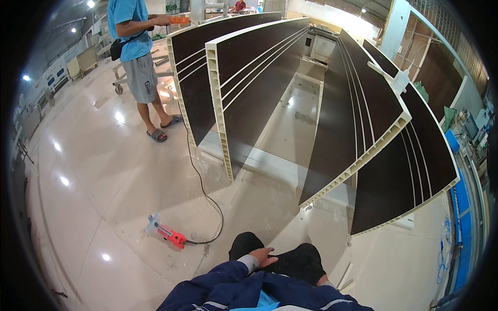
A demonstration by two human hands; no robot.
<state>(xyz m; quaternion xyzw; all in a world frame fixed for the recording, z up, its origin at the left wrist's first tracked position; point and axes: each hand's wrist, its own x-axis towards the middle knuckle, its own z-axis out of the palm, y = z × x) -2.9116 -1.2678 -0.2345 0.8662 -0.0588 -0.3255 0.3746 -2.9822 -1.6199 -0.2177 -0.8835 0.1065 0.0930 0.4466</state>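
One hand visible: left hand [261,256] resting flat on dark-trousered knee [298,262], grip open, holding nothing; right hand hidden; red power tool [171,236] on floor [93,171] left of knee.

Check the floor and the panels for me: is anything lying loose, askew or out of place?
A red power tool lies loose on the floor, its black cord trailing across the walkway toward the dark panels. Pale dust is scattered around it. The panels stand on edge; none looks toppled.
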